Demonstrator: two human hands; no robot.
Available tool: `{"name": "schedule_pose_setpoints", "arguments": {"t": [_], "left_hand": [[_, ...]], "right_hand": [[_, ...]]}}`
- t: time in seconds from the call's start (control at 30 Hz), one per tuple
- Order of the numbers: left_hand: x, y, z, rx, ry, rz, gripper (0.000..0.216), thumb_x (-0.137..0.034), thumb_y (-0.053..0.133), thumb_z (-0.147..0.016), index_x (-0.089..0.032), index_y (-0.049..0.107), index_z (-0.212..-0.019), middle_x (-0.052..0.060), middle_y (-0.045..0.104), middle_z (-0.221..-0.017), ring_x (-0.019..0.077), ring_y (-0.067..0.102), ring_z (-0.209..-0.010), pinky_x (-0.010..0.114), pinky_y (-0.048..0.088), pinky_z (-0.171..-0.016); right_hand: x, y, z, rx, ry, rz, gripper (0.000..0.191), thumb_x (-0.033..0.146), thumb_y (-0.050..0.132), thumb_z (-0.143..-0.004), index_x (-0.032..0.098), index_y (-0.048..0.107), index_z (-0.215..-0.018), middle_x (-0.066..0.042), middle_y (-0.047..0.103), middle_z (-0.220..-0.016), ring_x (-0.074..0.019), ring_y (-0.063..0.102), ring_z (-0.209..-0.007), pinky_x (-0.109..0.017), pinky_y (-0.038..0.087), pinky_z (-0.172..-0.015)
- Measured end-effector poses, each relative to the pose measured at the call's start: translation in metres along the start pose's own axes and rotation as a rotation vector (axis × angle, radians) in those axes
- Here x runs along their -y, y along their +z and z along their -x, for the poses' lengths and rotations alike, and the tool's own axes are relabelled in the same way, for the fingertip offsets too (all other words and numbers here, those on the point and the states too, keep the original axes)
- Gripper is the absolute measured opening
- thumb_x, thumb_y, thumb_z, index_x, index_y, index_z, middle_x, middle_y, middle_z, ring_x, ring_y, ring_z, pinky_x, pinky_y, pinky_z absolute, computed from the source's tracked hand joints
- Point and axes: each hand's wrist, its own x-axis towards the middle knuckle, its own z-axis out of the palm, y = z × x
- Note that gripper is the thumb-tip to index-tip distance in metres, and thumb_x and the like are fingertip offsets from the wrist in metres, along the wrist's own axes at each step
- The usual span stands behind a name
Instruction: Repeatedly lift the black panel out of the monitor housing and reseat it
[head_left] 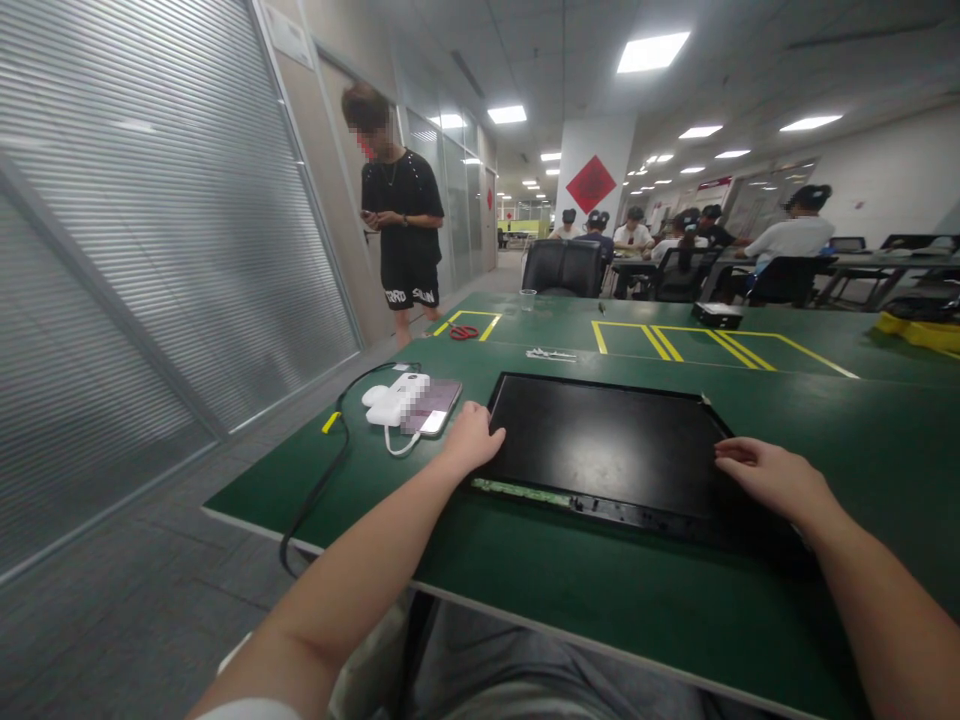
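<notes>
A flat black display panel [600,430] lies on the green table [525,580] in front of me, its dark face up. Along its near edge runs a strip of green circuit board [521,491]. My left hand [474,442] is closed on the panel's left edge, thumb toward the face and the other fingers partly hidden. At the right edge, my right hand [776,482] grips the panel with its fingers pressed together. The panel's near right corner is dark and hard to make out.
Left of the panel lie a phone [436,410], a white charger [397,400] and a black cable [346,440]. Beyond are red scissors [463,332], a metal tool [551,355], a plastic cup [528,299] and a black box [718,316]. A person [405,210] stands back left.
</notes>
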Motion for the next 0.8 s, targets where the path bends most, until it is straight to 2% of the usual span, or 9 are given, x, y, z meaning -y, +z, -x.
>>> {"name": "schedule_pose_setpoints", "arguments": {"t": [0.13,0.27,0.43,0.6,0.7,0.8], "left_hand": [[0.000,-0.001,0.002,0.010,0.029,0.006,0.032,-0.031,0.064,-0.091,-0.012,0.068,-0.116,0.018,0.059,-0.128,0.0295,0.063,-0.121,0.034,0.046,-0.105],[0.003,-0.005,0.003,0.029,0.019,0.045,0.034,-0.027,0.063,-0.091,-0.012,0.068,-0.121,0.018,0.061,-0.129,0.0273,0.065,-0.117,0.032,0.047,-0.104],[0.010,-0.012,0.001,0.051,0.009,0.010,0.036,-0.023,0.059,-0.092,-0.009,0.068,-0.123,0.021,0.066,-0.124,0.0292,0.066,-0.116,0.033,0.048,-0.101],[0.015,-0.015,-0.001,0.082,0.020,-0.045,0.033,-0.024,0.056,-0.092,-0.010,0.074,-0.115,0.021,0.068,-0.121,0.0308,0.066,-0.118,0.034,0.048,-0.101],[0.018,-0.016,0.000,0.080,0.007,-0.033,0.034,-0.024,0.058,-0.090,-0.011,0.076,-0.116,0.021,0.068,-0.122,0.0300,0.065,-0.119,0.033,0.047,-0.104],[0.019,-0.015,0.000,0.060,-0.003,-0.001,0.034,-0.023,0.061,-0.089,-0.012,0.077,-0.116,0.020,0.069,-0.122,0.0299,0.065,-0.118,0.034,0.047,-0.105]], "right_hand": [[0.005,-0.003,0.004,0.020,0.022,0.007,0.038,0.052,0.063,-0.072,0.030,0.080,-0.099,-0.006,0.080,-0.106,-0.0337,0.073,-0.096,-0.046,0.056,-0.080],[0.016,-0.012,0.010,0.054,0.067,0.002,0.038,0.051,0.060,-0.076,0.031,0.080,-0.101,-0.006,0.079,-0.110,-0.0333,0.072,-0.101,-0.045,0.055,-0.084],[0.021,-0.022,0.013,0.052,0.098,-0.032,0.038,0.050,0.057,-0.077,0.030,0.080,-0.099,-0.006,0.080,-0.106,-0.0321,0.071,-0.100,-0.042,0.052,-0.081],[0.012,-0.027,0.013,-0.052,0.114,-0.099,0.036,0.051,0.057,-0.075,0.028,0.080,-0.092,-0.008,0.080,-0.095,-0.0302,0.071,-0.092,-0.038,0.051,-0.077],[-0.001,-0.029,0.010,-0.138,0.168,-0.085,0.034,0.049,0.057,-0.074,0.028,0.079,-0.090,-0.009,0.079,-0.096,-0.0301,0.071,-0.089,-0.038,0.051,-0.073],[-0.013,-0.028,0.004,-0.087,0.238,-0.033,0.031,0.046,0.061,-0.069,0.028,0.078,-0.088,-0.011,0.079,-0.100,-0.0330,0.071,-0.088,-0.042,0.051,-0.070]]}}
